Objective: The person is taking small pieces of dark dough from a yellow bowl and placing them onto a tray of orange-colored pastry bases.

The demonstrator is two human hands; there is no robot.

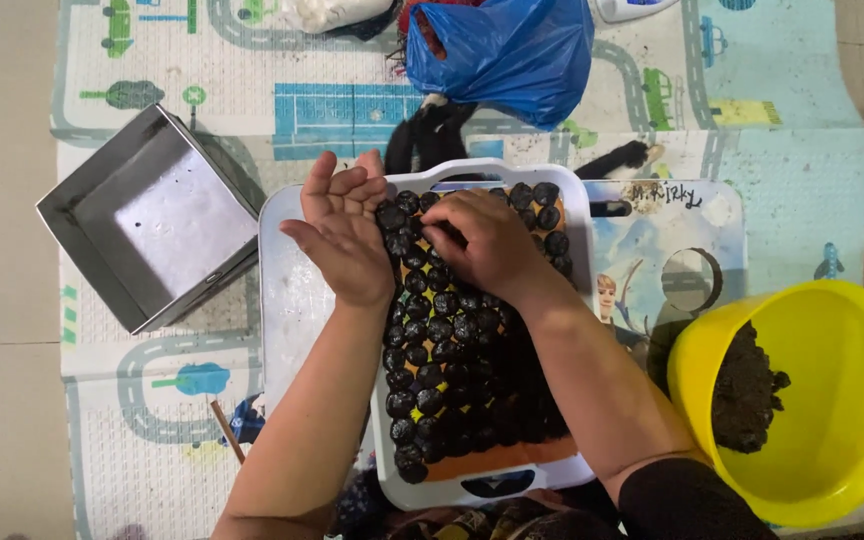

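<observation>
At the centre of the frame, the left hand (340, 238) stands edge-on with fingers straight and together against the rows of small round black balls (430, 375) on the white plastic tray (572, 262), while the right hand (487, 243) presses curled fingers, perhaps pinching one ball, near the top rows.

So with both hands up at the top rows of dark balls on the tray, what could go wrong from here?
1. The right hand presses among tightly packed dark balls; a nudge could squash or shift neighbours.
2. The left hand only edges the rows, so balls might roll off the tray at its left side.
3. The right forearm lies over the lower rows and may flatten them.
</observation>
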